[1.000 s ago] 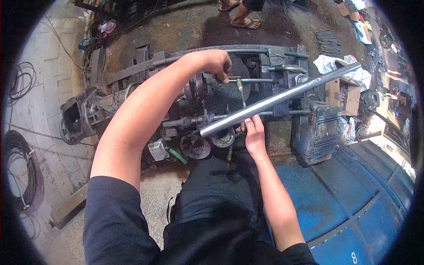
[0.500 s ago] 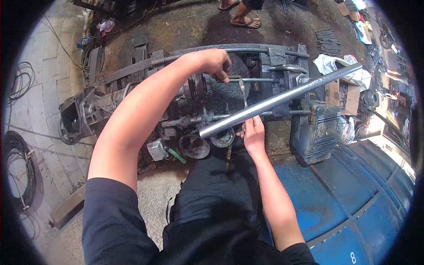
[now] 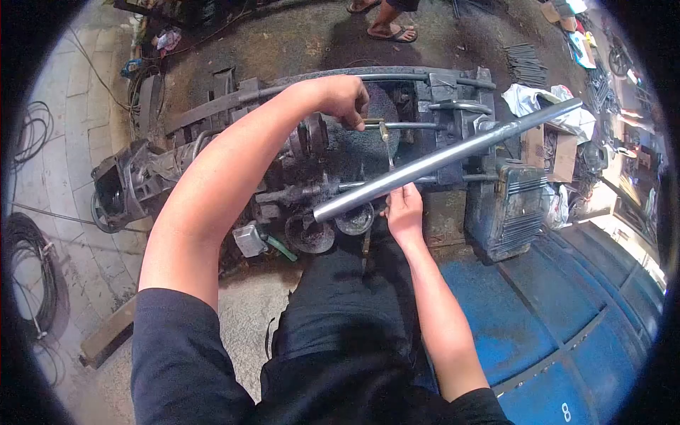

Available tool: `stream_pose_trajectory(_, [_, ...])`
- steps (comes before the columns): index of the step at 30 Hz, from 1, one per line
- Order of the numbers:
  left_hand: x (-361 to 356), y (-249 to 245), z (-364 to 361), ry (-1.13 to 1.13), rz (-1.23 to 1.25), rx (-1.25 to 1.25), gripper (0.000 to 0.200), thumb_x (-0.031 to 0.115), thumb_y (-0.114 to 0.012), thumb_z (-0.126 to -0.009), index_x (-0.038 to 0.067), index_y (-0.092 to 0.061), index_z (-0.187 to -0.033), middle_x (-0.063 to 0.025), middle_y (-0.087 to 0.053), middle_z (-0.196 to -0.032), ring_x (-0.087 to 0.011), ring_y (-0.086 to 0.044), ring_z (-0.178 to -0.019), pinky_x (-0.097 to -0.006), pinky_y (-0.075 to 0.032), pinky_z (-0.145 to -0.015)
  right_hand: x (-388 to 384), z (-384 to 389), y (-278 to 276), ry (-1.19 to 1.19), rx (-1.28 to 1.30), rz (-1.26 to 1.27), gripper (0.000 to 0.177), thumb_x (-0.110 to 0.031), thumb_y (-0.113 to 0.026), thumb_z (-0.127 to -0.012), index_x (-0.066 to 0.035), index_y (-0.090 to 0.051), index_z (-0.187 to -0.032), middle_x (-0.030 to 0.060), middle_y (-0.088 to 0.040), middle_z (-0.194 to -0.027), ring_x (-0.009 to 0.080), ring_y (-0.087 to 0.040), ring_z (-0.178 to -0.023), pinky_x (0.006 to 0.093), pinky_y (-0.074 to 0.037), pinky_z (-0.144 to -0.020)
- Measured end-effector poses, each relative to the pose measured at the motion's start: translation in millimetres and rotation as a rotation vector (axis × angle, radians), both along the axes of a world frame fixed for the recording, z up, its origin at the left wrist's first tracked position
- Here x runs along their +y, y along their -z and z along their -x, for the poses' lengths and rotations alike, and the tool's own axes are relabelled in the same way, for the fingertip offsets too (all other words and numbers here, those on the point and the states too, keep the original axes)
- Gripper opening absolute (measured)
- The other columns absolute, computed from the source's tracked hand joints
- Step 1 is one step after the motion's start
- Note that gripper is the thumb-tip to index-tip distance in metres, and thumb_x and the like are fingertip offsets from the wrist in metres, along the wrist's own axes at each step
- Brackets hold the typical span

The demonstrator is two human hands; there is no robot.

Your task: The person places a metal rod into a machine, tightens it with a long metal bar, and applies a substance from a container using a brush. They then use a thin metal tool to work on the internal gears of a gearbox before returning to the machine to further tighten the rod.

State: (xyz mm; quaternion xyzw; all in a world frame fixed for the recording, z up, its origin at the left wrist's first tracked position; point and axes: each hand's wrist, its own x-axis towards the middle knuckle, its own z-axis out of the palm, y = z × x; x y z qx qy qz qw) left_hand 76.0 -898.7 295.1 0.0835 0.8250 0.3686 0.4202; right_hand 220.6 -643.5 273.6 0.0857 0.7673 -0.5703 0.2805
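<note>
My left hand (image 3: 347, 103) reaches over the dark, greasy machine (image 3: 443, 92), its fingers closed on a thin short rod (image 3: 372, 121). The tip of a small brush-like tool (image 3: 384, 134) touches or nearly touches that rod's right end. Lower down, my right hand (image 3: 404, 211) has its fingers closed round the tool's handle, partly hidden beneath a long shiny metal bar (image 3: 425, 164). The bar slants up to the right across the machine. Two round dishes (image 3: 354, 219) sit by the machine's near edge, left of my right hand.
A ribbed blue-grey motor (image 3: 520, 212) stands at the right, beside blue panels (image 3: 467, 297). A small grey box (image 3: 249, 241) with a green strip lies left of the dishes. Another person's feet (image 3: 393, 32) are beyond the machine. Coiled cable (image 3: 32, 276) lies far left.
The short rod and tool tip have shifted slightly left, and the rod shows brighter. The view has moved a little. Both hands keep their hold.
</note>
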Motion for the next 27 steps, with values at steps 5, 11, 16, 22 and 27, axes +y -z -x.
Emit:
stream_pose_trajectory(5, [0.5,-1.6,0.5,0.033,0.031,0.044,0.026,0.019,-0.083,-0.071,0.002,-0.071,-0.087,-0.0092,-0.07,-0.076,-0.0186,-0.066,-0.072,-0.0344,-0.05,-0.068,1.4,1.5,1.2,0.028,-0.048,0.027,0.026,-0.025,-0.044,-0.102,-0.002,-0.058,-0.101,0.0006,-0.048,-0.062,0.0082,-0.049,-0.053,0.0285,-0.045,-0.048])
stream_pose_trajectory(11, [-0.8,-0.8,-1.5,0.003,-0.017,0.02,0.027,0.019,-0.083,-0.07,0.002,-0.071,-0.088,-0.0091,-0.071,-0.077,-0.0188,-0.066,-0.072,-0.0342,-0.05,-0.068,13.7,-16.5,1.7,-0.049,0.041,-0.154,0.027,-0.026,-0.046,-0.102,-0.002,-0.058,-0.098,0.0009,-0.048,-0.062,0.0077,-0.05,-0.052,0.0287,-0.047,-0.048])
stream_pose_trajectory(16, [-1.5,-1.8,-4.2,-0.023,-0.031,0.002,0.027,0.018,-0.082,-0.071,0.001,-0.071,-0.088,-0.0092,-0.071,-0.077,-0.0187,-0.066,-0.072,-0.0342,-0.051,-0.069,10.5,-20.0,-8.3,0.03,-0.002,-0.178,0.026,-0.025,-0.049,-0.1,-0.002,-0.06,-0.102,0.0084,-0.053,-0.059,0.0155,-0.058,-0.051,0.034,-0.045,-0.049])
stream_pose_trajectory(22, [-2.5,0.8,-2.6,0.019,0.005,0.058,0.025,0.021,-0.082,-0.072,0.004,-0.072,-0.087,-0.0065,-0.071,-0.079,-0.0169,-0.067,-0.072,-0.0329,-0.052,-0.066,-0.6,-4.1,-5.7,-0.024,0.155,-0.162,0.027,-0.026,-0.047,-0.1,-0.002,-0.059,-0.101,0.0116,-0.054,-0.06,0.0179,-0.058,-0.054,0.0346,-0.044,-0.054])
stream_pose_trajectory(27, [-1.2,-5.9,-4.8,0.005,-0.006,0.096,0.028,0.019,-0.082,-0.07,0.001,-0.071,-0.088,-0.0101,-0.07,-0.077,-0.0194,-0.065,-0.072,-0.035,-0.051,-0.068,-1.4,-1.3,-4.1,-0.013,0.157,-0.117,0.026,-0.025,-0.047,-0.101,-0.002,-0.059,-0.1,0.0123,-0.055,-0.062,0.0181,-0.058,-0.053,0.0346,-0.044,-0.054])
